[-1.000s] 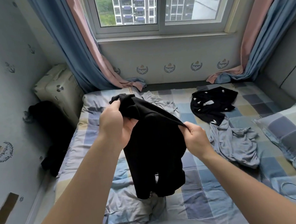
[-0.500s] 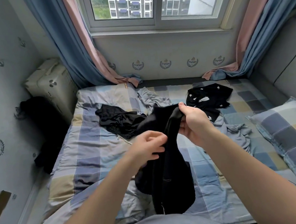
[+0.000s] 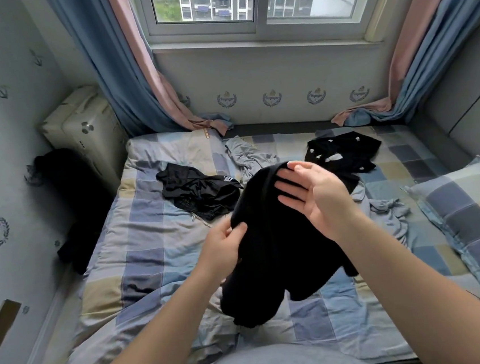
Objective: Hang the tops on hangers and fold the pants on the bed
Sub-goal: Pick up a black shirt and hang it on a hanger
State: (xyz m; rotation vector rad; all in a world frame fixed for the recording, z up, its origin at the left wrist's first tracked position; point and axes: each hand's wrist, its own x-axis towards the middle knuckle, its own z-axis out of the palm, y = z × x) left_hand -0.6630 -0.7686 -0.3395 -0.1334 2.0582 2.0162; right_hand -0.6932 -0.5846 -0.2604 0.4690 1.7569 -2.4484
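Observation:
A black garment [image 3: 273, 255] hangs in front of me above the checked bed [image 3: 139, 251]. My left hand [image 3: 225, 248] pinches its left edge. My right hand [image 3: 314, 194] lies flat against its upper right side with the fingers spread; the cloth drapes over that hand and whether it grips is unclear. On the bed lie a second black garment [image 3: 201, 191] at the left, a black top with white marks [image 3: 345, 153] at the right, and grey garments at the back [image 3: 248, 157] and right [image 3: 390, 213].
A checked pillow [image 3: 473, 216] rests at the bed's right edge. A cream suitcase [image 3: 85, 130] and a dark bag [image 3: 75, 205] stand between the bed and the left wall. Curtains [image 3: 121, 75] hang either side of the window.
My right hand has opened flat against the black garment, where it pinched the top edge before. My left hand has shifted left and down along the cloth. The view has tilted lower.

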